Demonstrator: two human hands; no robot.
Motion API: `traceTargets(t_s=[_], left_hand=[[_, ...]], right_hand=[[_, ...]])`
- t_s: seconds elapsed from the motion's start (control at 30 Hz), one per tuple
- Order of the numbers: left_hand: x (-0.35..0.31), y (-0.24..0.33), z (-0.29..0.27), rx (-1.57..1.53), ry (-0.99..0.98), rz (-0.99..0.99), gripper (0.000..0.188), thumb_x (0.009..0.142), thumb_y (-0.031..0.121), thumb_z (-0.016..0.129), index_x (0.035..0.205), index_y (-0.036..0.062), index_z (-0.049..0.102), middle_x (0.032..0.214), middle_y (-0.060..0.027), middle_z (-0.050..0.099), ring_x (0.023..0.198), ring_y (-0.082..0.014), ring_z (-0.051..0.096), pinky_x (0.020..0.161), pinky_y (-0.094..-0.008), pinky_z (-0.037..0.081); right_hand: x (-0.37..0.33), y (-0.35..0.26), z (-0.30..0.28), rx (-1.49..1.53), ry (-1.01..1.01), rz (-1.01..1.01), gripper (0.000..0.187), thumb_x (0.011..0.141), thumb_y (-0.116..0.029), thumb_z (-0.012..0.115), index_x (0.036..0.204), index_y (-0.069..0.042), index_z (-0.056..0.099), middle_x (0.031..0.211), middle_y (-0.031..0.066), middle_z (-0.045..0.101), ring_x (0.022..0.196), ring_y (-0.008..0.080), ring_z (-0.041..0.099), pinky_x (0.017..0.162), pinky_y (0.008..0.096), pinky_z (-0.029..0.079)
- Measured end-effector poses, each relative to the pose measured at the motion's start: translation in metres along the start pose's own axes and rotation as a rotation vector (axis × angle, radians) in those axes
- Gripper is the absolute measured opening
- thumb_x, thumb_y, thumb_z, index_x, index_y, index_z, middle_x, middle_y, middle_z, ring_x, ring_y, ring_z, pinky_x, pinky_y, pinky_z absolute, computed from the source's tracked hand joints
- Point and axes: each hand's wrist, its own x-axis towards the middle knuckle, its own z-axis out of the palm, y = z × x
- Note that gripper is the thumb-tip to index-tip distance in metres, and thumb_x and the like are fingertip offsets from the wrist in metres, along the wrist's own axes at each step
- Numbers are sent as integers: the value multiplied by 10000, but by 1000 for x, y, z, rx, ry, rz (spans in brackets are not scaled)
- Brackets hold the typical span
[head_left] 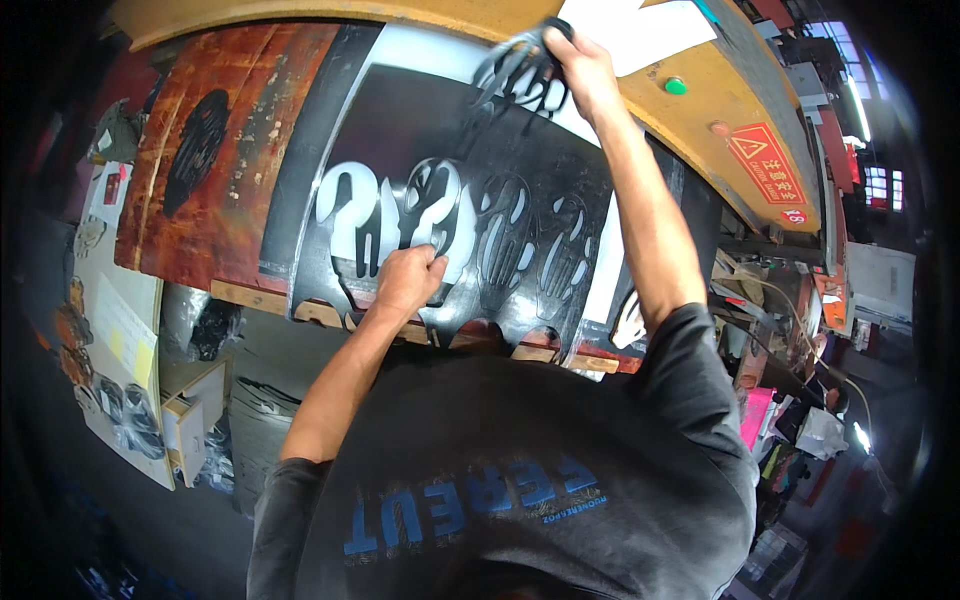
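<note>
The person's right hand [588,75] is gripping a thin black cut piece with curvy slots [520,78] (blurry, could be several), thumb clamped down, and it's hanging beside the yellow metal machine beam [660,110], over the far end of a shiny black sheet with curvy cut-outs [390,112]. The left hand [408,278] is curling over the near part of that sheet; can't tell if it's pinching anything, since the fingers are hiding it. IMO it's going well if the left is steadying the sheet, the right is keeping those thin straps from snagging, and both are staying out from under the beam. Container-wise, a tall grey bin [262,450] is holding dark strap-like bits near its mouth, and left of it a pale drawer-like box [184,442] is sitting, contents unclear.
</note>
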Motion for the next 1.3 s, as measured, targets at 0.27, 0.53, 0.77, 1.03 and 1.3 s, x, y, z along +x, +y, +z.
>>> traceTargets(t_s=[0.27, 0.53, 0.77, 1.03, 1.3], left_hand=[[-12, -10, -53, -615, -354, -440, 219, 1063, 211, 634, 997, 16, 710, 763, -68, 719, 637, -126, 702, 491, -282, 546], [127, -38, -89, 19, 55, 187, 419, 1118, 327, 547, 1438, 84, 664, 1526, -146, 619, 1530, -300, 460, 1266, -422, 343], [137, -37, -74, 485, -107, 245, 568, 1071, 476, 579, 1542, 158, 589, 1718, -92, 389, 1634, -297, 241, 1335, -511, 145], [98, 3, -126, 393, -558, 356, 827, 819, 576, 840, 1537, 244, 599, 1730, -166, 341, 1633, -426, 177, 1317, -582, 183], [69, 2, -100, 245, -466, 287, 424, 974, 396, 734, 1298, 124, 747, 1352, -178, 707, 1410, -371, 549, 1175, -489, 442]], right_hand=[[-97, -10, 58, -393, -373, -881, 273, 1063, -337, 661, 1187, -116, 761, 1046, 88, 771, 988, 263, 723, 872, 428, 599], [-254, 48, 99, -383, -1003, -664, 208, 991, -202, 693, 1103, -34, 742, 968, 164, 733, 989, 366, 704, 837, 487, 572], [-324, 101, 92, -5, -1308, -7, 256, 1045, -226, 668, 1150, 4, 703, 1007, 204, 743, 956, 372, 729, 843, 449, 558], [-315, 79, 81, -43, -1169, 99, 277, 1053, -265, 656, 1180, -26, 714, 1014, 199, 748, 951, 379, 730, 858, 455, 559], [-298, 69, 68, 54, -1049, -23, 282, 1053, -268, 647, 1169, -15, 694, 1003, 228, 722, 951, 434, 702, 843, 498, 548]])
